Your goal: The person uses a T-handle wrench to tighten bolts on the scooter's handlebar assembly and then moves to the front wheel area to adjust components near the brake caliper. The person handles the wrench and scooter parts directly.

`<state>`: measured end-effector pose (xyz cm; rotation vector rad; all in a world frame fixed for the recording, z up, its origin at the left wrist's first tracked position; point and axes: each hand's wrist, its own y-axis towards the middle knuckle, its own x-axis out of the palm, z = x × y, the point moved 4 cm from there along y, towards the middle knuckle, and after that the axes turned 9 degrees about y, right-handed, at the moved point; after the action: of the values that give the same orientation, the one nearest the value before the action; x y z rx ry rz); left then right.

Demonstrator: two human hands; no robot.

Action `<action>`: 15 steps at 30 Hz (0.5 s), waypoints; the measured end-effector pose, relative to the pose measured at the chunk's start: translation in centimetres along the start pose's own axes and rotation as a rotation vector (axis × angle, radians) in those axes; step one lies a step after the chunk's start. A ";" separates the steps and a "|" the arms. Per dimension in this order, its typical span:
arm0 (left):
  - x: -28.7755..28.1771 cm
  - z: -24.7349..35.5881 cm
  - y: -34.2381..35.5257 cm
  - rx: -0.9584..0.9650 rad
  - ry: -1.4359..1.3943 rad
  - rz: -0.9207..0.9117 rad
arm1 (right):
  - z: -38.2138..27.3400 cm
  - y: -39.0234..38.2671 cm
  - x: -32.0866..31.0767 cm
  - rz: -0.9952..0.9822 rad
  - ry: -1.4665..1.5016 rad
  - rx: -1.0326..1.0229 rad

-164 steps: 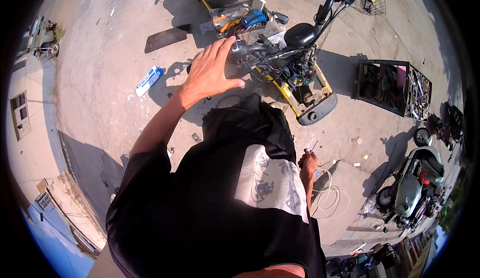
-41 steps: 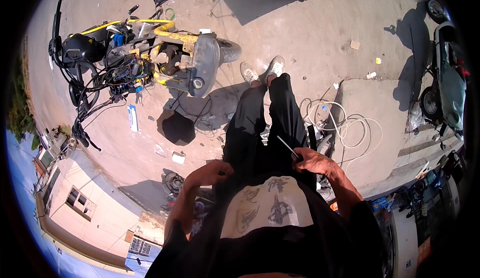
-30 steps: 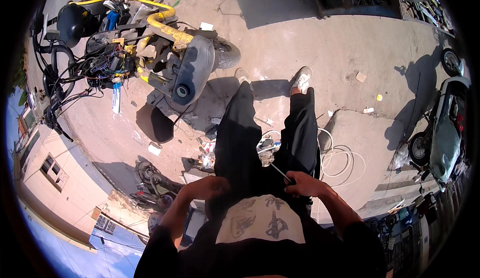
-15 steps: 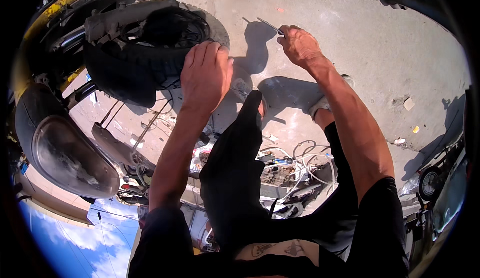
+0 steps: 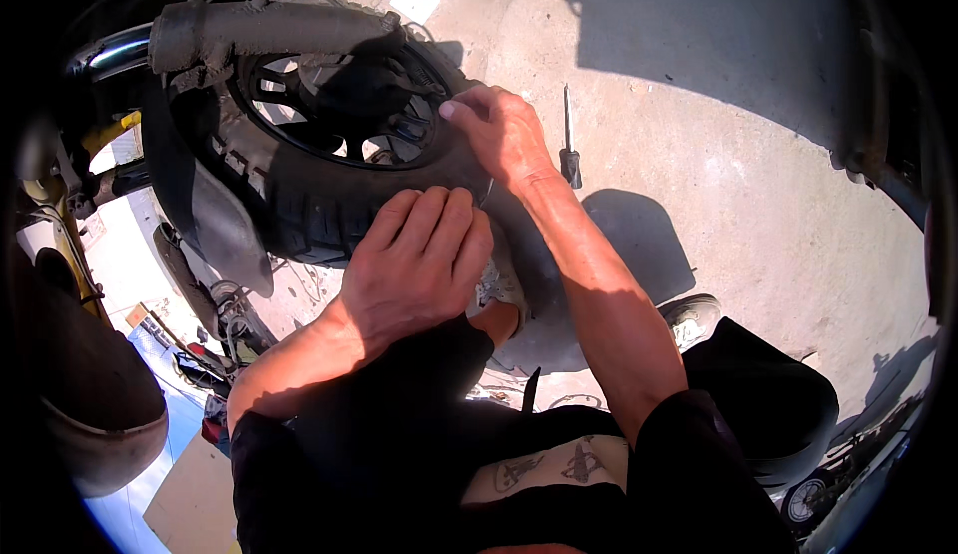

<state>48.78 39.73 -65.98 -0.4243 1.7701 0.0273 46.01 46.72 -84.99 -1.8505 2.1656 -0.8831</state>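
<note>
A motorcycle wheel leans before me, its black knobbly tire (image 5: 284,205) around a dark spoked rim (image 5: 414,160). My left hand (image 5: 424,260) is closed over the near edge of the tire, fingers bent and side by side, their tips hidden. Farther right along the same tire, my right hand (image 5: 502,140) is curled against the sidewall, thumb toward the rim; its other fingertips are hidden. A thin bright line shows between the hands, too small to name. A screwdriver (image 5: 570,155) with a dark handle lies on the concrete to the right of my right hand.
A dirty fork leg (image 5: 269,33) crosses above the wheel, and a dark mudguard (image 5: 215,210) curves beside it. A white paper (image 5: 414,2) lies on the floor (image 5: 738,195). My shoe (image 5: 691,316) is at right. Another small wheel (image 5: 804,499) stands at the lower right.
My right hand has put the screwdriver down on the floor and moved left to the tire. My left hand has stayed by the tire's near edge, and my view is closer to the wheel.
</note>
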 end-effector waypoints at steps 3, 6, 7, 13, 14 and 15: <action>-0.3 -0.3 0.3 0.019 -0.030 -0.024 | -0.4 0.5 0.2 -0.055 -0.002 -0.033; -0.9 -0.5 1.2 0.021 -0.066 -0.096 | -0.5 1.2 0.2 -0.040 0.008 -0.107; -1.1 -0.6 1.8 0.022 -0.080 -0.128 | -0.6 1.5 0.1 -0.004 -0.025 -0.162; -2.1 -0.7 3.7 0.028 -0.263 -0.274 | -0.7 1.1 -0.5 -0.035 -0.032 -0.133; -1.5 -0.2 4.1 0.046 -0.320 -0.267 | -0.3 1.1 -1.0 -0.055 -0.060 -0.171; -1.4 0.5 4.5 0.022 -0.504 -0.213 | 0.2 1.2 -1.6 -0.074 -0.089 -0.208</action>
<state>48.11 44.46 -65.71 -0.5355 1.2233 -0.0333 45.43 48.27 -86.22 -2.0338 2.2206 -0.5943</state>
